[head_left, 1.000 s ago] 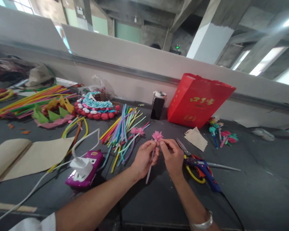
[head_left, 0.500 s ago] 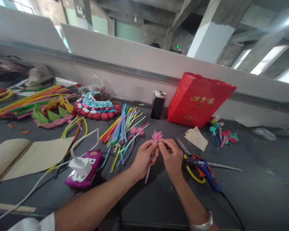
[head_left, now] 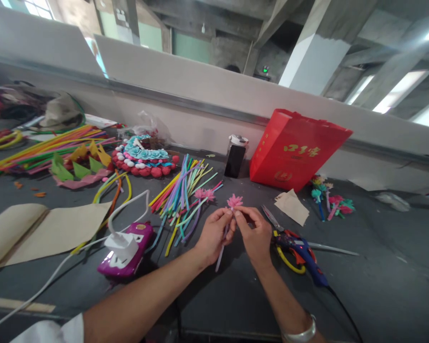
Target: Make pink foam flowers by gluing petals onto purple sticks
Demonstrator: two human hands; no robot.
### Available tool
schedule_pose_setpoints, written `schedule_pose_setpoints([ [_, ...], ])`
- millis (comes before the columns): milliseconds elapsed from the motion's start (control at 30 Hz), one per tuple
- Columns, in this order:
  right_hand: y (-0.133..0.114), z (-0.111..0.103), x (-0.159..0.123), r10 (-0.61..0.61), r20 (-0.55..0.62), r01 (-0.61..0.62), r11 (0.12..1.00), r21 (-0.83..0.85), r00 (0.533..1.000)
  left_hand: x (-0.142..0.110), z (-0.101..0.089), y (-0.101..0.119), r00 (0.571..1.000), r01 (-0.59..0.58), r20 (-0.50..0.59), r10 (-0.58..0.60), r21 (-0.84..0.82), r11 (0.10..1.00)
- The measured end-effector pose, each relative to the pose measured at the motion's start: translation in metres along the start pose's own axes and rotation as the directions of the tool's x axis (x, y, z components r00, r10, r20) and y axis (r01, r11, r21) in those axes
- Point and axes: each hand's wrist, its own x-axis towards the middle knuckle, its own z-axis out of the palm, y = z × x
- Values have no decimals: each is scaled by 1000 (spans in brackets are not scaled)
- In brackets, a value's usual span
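Observation:
A pink craft flower [head_left: 235,200] on a pale lilac pipe-cleaner stem is held upright above the dark table. My left hand [head_left: 214,233] is closed around the stem, whose lower end sticks out below the fingers. Thumb and finger of my right hand [head_left: 253,231] pinch just under the petals, touching the left fingertips. Their grip hides the top of the stem. Left of the hands lies a bundle of coloured pipe cleaners [head_left: 186,190], with more pink blooms [head_left: 204,194] at its edge. A blue glue gun [head_left: 305,257] and scissors [head_left: 271,218] lie to the right.
A purple power strip [head_left: 143,234] with a white plug and cable sits at left, near an open notebook [head_left: 60,233]. Along the back stand a beaded headdress [head_left: 145,157], a phone [head_left: 235,161] against a bottle, and a red bag [head_left: 296,147]. Finished flowers [head_left: 338,206] lie right.
The view has shifted very slightly. Both hands keep the same hold on the pink flower, and nothing else has visibly moved.

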Motion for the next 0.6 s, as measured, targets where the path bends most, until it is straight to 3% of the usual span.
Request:
schedule_pose_setpoints([
  [600,-3,6,-7,-203,117,226,941,-250,972,4,-4,-4,991,-44,-125,43,1,999],
])
